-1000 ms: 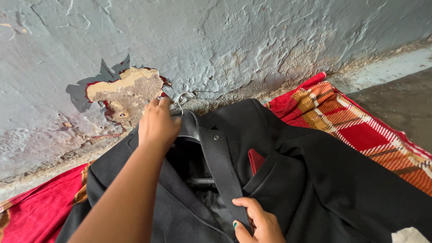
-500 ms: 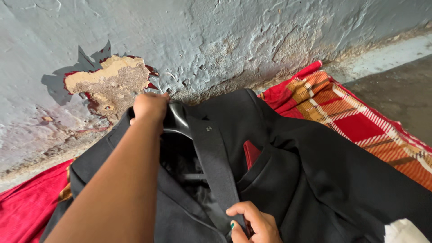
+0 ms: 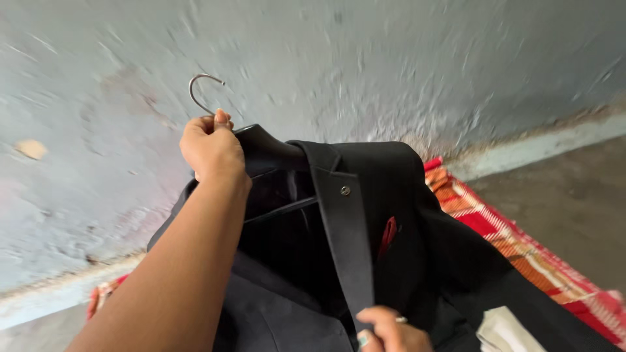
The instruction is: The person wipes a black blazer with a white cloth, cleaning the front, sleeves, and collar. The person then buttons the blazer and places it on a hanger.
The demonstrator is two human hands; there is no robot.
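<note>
Black jacket held up on its hanger by both hands

The left hand (image 3: 212,148) is clamped around the neck of the black hanger (image 3: 261,146), just below its metal hook (image 3: 199,91), so the black jacket (image 3: 365,228) hangs from that grip. Lower and to the right, the right hand (image 3: 390,329) pinches the lapel (image 3: 345,241), seemingly to keep the front flat (a red pocket square (image 3: 388,234) shows beside it). Beneath both hands a red plaid cloth (image 3: 521,238) lies on the floor (image 3: 567,182) against the blue-grey wall (image 3: 391,58).
</note>
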